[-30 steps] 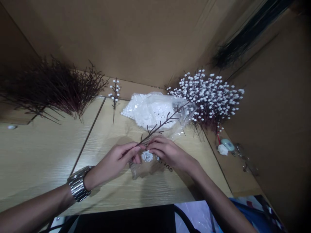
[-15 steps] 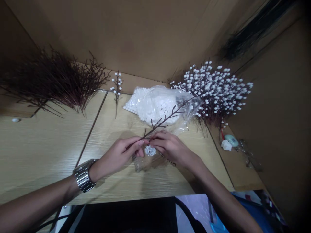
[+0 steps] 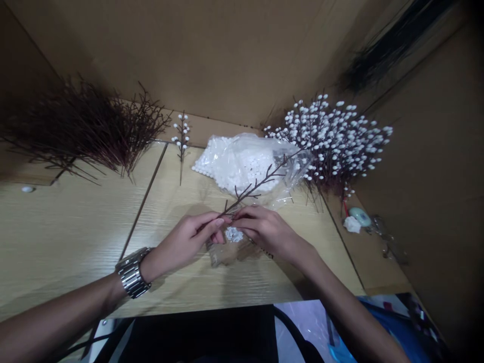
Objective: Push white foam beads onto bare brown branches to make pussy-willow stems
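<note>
A bare brown artificial twig (image 3: pixel 260 182) slants up to the right over the table, its lower stem pinched in my left hand (image 3: pixel 200 229). My right hand (image 3: pixel 266 227) is closed at the fingertips close to the same stem, near the lowest side shoots; what lies between those fingertips is too small to make out. Under the hands lies a small whitish crumpled clump (image 3: pixel 234 234) on a brown piece of packaging (image 3: pixel 236 252). Just beyond the twig rests a clear plastic bag (image 3: pixel 242 156) of white beads, some spilling from its left side.
At the left lies a heap of bare brown twigs (image 3: pixel 94 126). One twig with white berries (image 3: pixel 181 133) lies apart, left of the bag. A bunch of white-berried twigs (image 3: pixel 333 136) stands at the right. Beyond it are a pale green oval object (image 3: pixel 359 217) and white crumpled piece (image 3: pixel 351 225).
Almost nothing differs. Both hands stay at the twig's stem with only tiny finger shifts, and the view has moved very slightly.
</note>
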Tool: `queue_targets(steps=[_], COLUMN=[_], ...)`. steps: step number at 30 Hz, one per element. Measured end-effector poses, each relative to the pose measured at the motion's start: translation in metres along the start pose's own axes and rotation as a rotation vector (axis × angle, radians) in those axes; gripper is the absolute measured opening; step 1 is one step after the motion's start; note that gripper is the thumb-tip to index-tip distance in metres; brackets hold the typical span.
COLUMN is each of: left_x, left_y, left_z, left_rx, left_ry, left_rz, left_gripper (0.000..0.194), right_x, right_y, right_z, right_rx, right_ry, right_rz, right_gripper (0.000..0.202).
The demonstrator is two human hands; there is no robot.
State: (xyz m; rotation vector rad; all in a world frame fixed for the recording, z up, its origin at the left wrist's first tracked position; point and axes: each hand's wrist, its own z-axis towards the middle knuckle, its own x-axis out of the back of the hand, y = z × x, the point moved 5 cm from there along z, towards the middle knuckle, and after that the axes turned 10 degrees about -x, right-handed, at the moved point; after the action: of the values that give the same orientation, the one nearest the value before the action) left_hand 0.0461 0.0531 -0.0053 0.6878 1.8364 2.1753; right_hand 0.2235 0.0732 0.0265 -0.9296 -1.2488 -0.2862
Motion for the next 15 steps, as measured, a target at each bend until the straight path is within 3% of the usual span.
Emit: queue_targets(steps=[7, 15], left_x=[-0.001, 0.0], left_y=[0.001, 0.001], left_z=[0.001, 0.001], left_rx=[-0.014, 0.011], left_ry=[0.007, 0.011], left_rz=[-0.004, -0.022], left_gripper=[0.03, 0.032], right_x=[-0.002, 0.004], right_y=[0.0, 0.014], right_z=[0.002, 0.001], right_rx=[-0.017, -0.136], right_ry=[0.011, 0.035], right_rz=[-0.033, 0.279], right_gripper=[0.025, 0.017])
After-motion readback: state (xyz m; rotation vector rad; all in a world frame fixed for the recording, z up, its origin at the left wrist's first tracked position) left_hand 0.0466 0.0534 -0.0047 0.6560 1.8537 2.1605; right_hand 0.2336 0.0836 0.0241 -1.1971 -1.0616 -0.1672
